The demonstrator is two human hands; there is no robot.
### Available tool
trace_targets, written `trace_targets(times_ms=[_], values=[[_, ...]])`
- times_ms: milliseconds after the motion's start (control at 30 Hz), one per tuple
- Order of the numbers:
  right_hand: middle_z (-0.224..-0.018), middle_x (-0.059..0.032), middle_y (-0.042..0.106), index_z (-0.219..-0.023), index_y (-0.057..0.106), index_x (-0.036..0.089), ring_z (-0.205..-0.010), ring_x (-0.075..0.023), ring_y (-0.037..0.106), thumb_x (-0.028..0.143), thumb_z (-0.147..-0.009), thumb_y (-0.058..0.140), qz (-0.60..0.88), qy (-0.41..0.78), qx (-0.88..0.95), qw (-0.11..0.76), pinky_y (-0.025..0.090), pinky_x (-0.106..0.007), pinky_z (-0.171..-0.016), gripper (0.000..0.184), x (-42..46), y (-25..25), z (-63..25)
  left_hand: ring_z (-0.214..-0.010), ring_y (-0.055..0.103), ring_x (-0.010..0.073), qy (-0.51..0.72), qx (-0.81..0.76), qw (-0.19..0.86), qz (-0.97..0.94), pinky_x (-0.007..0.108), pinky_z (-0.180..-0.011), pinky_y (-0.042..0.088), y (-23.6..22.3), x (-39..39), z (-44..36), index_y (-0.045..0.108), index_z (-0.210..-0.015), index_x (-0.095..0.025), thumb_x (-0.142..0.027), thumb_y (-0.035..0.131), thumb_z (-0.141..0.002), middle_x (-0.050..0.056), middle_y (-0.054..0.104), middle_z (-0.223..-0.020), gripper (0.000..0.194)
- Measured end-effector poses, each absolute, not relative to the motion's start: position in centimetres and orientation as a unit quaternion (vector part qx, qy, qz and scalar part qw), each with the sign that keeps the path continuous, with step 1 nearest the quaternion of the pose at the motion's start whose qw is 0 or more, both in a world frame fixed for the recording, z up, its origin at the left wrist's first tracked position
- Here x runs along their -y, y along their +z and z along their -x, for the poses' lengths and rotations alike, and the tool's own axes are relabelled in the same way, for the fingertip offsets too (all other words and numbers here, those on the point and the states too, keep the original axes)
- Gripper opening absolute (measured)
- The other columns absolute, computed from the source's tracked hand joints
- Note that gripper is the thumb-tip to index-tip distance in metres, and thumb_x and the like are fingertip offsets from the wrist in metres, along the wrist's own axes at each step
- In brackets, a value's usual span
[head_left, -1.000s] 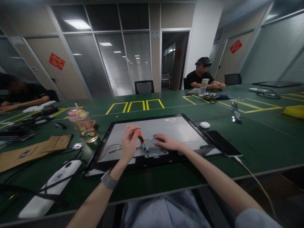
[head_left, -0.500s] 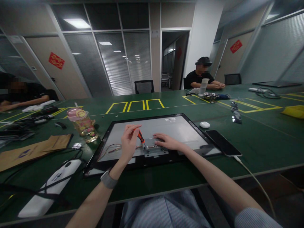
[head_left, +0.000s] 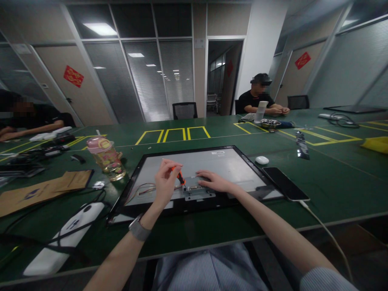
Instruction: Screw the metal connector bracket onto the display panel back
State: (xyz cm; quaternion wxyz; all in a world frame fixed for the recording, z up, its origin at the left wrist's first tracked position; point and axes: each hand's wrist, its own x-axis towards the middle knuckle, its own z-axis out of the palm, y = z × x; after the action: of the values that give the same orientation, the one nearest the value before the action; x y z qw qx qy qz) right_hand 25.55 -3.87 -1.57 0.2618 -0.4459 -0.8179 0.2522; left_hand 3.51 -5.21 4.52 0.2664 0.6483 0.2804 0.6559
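A flat display panel [head_left: 230,163] lies back side up on the green table [head_left: 197,230] before me. My left hand [head_left: 165,184] pinches a small orange-handled screwdriver [head_left: 180,177], its tip down on a metal bracket [head_left: 198,193] at the panel's near edge. My right hand [head_left: 212,182] rests flat on the same bracket, fingers stretched out, holding nothing. Thin wires [head_left: 142,189] run from the bracket toward the left side of the panel. A watch sits on my left wrist.
A pink-lidded bottle [head_left: 106,158], brown envelopes [head_left: 45,189] and a white device [head_left: 65,238] with cables lie to the left. A phone [head_left: 285,184] on a cable and a white mouse [head_left: 262,160] lie right. One person sits across the table, another at far left.
My left hand's fingers have shifted on the screwdriver, closing over more of its handle. My right hand has stayed on the bracket. The view has shifted very slightly.
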Motion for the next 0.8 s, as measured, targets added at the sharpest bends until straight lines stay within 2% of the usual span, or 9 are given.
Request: trace_targets(times_ms=[100, 200, 300, 433, 533, 667, 733, 800], values=[[-0.136, -0.0103, 0.049, -0.124, 0.056, 0.018, -0.129, -0.0255, 0.041, 0.056, -0.088, 0.045, 0.450, 0.251, 0.818, 0.255, 0.029, -0.042, -0.110, 0.053, 3.92, -1.39, -25.50, -0.075, 0.055, 0.0137, 0.642, -0.287, 0.267, -0.659, 0.024, -0.065, 0.046, 4.37, 5.28, -3.45, 0.069, -0.088, -0.018, -0.034, 0.056, -0.086, 0.004, 0.056, -0.080, 0.021], [-0.136, -0.0123, 0.049, -0.124, 0.056, 0.015, -0.129, -0.0262, 0.041, 0.055, -0.088, 0.045, 0.454, 0.244, 0.820, 0.248, 0.029, -0.043, -0.110, 0.055, 3.85, -1.37, -25.47, -0.078, 0.059, 0.0148, 0.633, -0.263, 0.338, -0.645, 0.028, -0.074, 0.048, 4.04, 5.07, -3.44, 0.065, -0.103, -0.018, -0.035, 0.046, -0.091, 0.005, 0.061, -0.083, 0.028], [-0.136, -0.0122, 0.049, -0.124, 0.056, 0.015, -0.128, -0.0265, 0.042, 0.055, -0.088, 0.045, 0.455, 0.243, 0.820, 0.249, 0.030, -0.043, -0.110, 0.055, 3.75, -1.49, -25.48, -0.080, 0.060, 0.0156, 0.635, -0.252, 0.364, -0.633, 0.029, -0.076, 0.047, 3.90, 4.85, -3.44, 0.066, -0.098, -0.016, -0.035, 0.046, -0.090, 0.006, 0.062, -0.085, 0.029], [-0.136, -0.0102, 0.050, -0.125, 0.055, 0.018, -0.127, -0.0257, 0.043, 0.056, -0.088, 0.046, 0.451, 0.248, 0.818, 0.257, 0.031, -0.043, -0.109, 0.054, 3.70, -1.69, -25.58, -0.075, 0.055, 0.0117, 0.638, -0.281, 0.295, -0.653, 0.022, -0.067, 0.045, 4.26, 4.98, -3.33, 0.070, -0.086, -0.017, -0.035, 0.059, -0.083, 0.004, 0.053, -0.088, 0.021], [-0.137, -0.0084, 0.049, -0.125, 0.055, 0.020, -0.128, -0.0253, 0.042, 0.056, -0.088, 0.046, 0.448, 0.252, 0.818, 0.259, 0.031, -0.043, -0.109, 0.052, 3.77, -1.61, -25.63, -0.068, 0.052, 0.0100, 0.626, -0.298, 0.277, -0.665, 0.021, -0.062, 0.044, 4.50, 5.13, -3.22, 0.070, -0.090, -0.019, -0.033, 0.059, -0.084, 0.001, 0.049, -0.082, 0.019], [-0.137, -0.0103, 0.049, -0.125, 0.055, 0.018, -0.129, -0.0266, 0.041, 0.055, -0.088, 0.046, 0.453, 0.249, 0.818, 0.251, 0.030, -0.044, -0.109, 0.053, 3.91, -1.26, -25.52, -0.079, 0.058, 0.0142, 0.620, -0.278, 0.333, -0.654, 0.027, -0.076, 0.046, 4.12, 4.83, -3.30, 0.065, -0.106, -0.019, -0.034, 0.051, -0.089, 0.004, 0.059, -0.086, 0.027], [-0.137, -0.0103, 0.050, -0.125, 0.056, 0.019, -0.129, -0.0269, 0.041, 0.055, -0.088, 0.046, 0.456, 0.249, 0.817, 0.250, 0.030, -0.045, -0.109, 0.053, 3.92, -1.22, -25.48, -0.080, 0.060, 0.0166, 0.627, -0.246, 0.387, -0.629, 0.032, -0.079, 0.048, 3.80, 4.57, -3.41, 0.064, -0.106, -0.017, -0.037, 0.047, -0.090, 0.006, 0.062, -0.088, 0.031], [-0.137, -0.0095, 0.049, -0.125, 0.056, 0.020, -0.129, -0.0267, 0.041, 0.055, -0.088, 0.046, 0.454, 0.251, 0.817, 0.253, 0.030, -0.045, -0.109, 0.052, 3.87, -1.33, -25.49, -0.083, 0.060, 0.0178, 0.633, -0.238, 0.386, -0.628, 0.032, -0.080, 0.048, 3.67, 4.44, -3.49, 0.066, -0.099, -0.016, -0.038, 0.047, -0.090, 0.007, 0.062, -0.088, 0.030]])
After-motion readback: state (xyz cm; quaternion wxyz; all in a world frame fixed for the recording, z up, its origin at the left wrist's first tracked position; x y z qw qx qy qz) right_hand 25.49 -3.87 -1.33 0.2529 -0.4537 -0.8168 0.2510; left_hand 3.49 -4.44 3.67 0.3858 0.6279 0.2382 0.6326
